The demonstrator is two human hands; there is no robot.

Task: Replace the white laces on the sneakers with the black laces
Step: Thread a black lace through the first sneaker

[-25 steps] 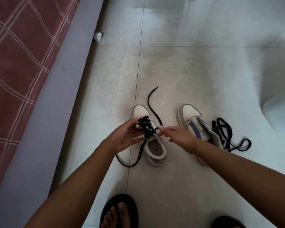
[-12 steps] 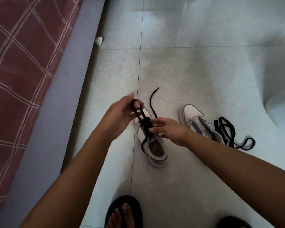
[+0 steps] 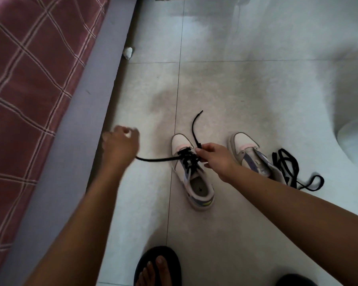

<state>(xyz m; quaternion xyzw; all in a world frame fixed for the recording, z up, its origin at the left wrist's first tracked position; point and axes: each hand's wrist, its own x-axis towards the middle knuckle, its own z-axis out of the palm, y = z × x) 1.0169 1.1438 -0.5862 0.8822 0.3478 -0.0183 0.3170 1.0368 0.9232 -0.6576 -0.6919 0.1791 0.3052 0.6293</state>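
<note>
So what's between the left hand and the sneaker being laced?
In the head view, only a taut black lace over bare floor tile runs from the left hand to the sneaker.

On the tiled floor, the near sneaker (image 3: 191, 172) stands upright, toe pointing away from me, its black lace (image 3: 187, 159) criss-crossed through the lower eyelets; one end stretches taut to the left, the other curls up past the toe. Just to its right stands the second sneaker (image 3: 250, 155), unlaced, with a spare black lace (image 3: 287, 168) heaped loosely beside it.
</note>
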